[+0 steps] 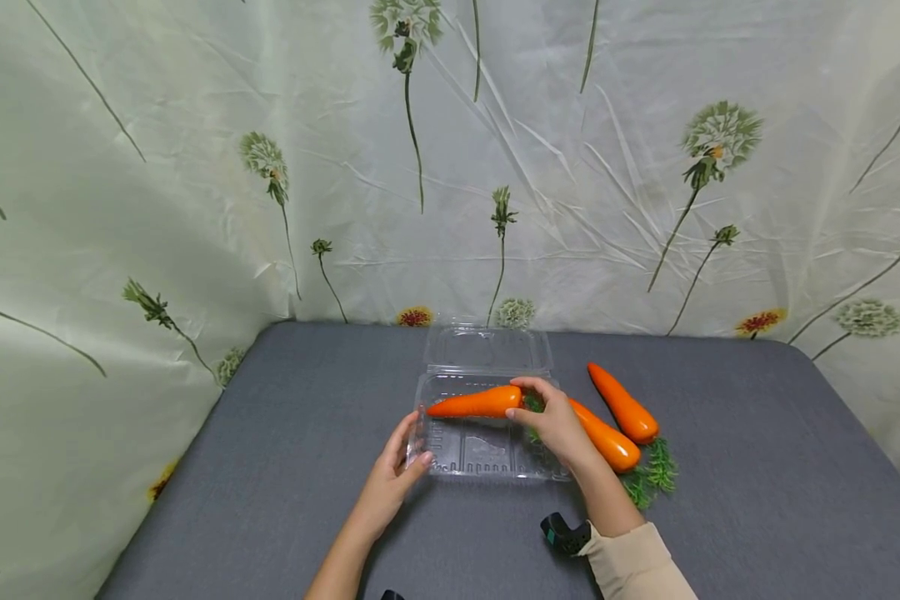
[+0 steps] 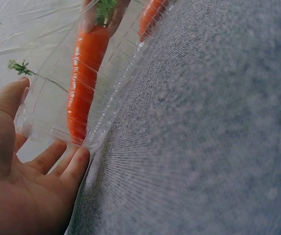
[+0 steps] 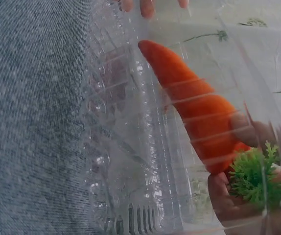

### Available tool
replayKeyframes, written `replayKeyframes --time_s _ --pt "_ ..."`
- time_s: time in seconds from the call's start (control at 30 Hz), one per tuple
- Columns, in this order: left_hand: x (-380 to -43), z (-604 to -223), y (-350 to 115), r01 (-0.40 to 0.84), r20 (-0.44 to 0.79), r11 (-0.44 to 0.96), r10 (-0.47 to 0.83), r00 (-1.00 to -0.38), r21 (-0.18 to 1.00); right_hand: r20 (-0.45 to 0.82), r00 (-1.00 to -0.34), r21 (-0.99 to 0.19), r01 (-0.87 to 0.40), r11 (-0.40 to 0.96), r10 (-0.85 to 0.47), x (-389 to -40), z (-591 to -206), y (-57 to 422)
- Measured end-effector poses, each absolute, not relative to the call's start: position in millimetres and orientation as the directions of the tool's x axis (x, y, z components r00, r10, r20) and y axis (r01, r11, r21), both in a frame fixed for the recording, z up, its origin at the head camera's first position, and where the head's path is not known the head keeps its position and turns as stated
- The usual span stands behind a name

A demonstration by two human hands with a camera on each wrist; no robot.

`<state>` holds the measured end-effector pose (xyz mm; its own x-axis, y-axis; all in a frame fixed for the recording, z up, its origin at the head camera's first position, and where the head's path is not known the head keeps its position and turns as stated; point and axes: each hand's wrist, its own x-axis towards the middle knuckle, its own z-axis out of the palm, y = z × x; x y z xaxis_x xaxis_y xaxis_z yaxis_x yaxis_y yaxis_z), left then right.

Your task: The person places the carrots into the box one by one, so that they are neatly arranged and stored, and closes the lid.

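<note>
One carrot [image 1: 472,402] sits within one open clear container [image 1: 453,454], tip toward nine o'clock; the right hand [image 1: 555,421] pinches its thick end. At the container's nine o'clock end, the left hand [image 1: 390,475] touches it, fingers spread. Two more carrots [image 1: 624,406] lie toward three o'clock on one grey table [image 1: 285,517].

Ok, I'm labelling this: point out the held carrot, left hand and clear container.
Held carrot [image 1: 474,403], head view: orange body.
Left hand [image 2: 30,188], left wrist view: palm.
Clear container [image 1: 487,449], head view: bare floor.
</note>
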<state>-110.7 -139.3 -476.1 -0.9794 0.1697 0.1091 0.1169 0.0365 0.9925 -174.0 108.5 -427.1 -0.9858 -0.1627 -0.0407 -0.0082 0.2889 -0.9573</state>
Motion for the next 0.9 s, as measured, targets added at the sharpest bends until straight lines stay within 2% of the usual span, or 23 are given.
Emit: replayKeyframes --time_s 0.67,0.9 --pt "-110.9 -476.6 -138.6 0.102 0.094 0.036 0.166 -0.982 0.994 0.009 -0.995 -0.833 -0.063 0.549 -0.100 -177.6 -432.5 103.2" --pt "-111.0 -475.8 -138.6 0.111 0.106 0.022 0.175 -0.979 0.994 0.014 -0.994 -0.809 -0.076 0.582 -0.111 -177.7 -430.9 101.1"
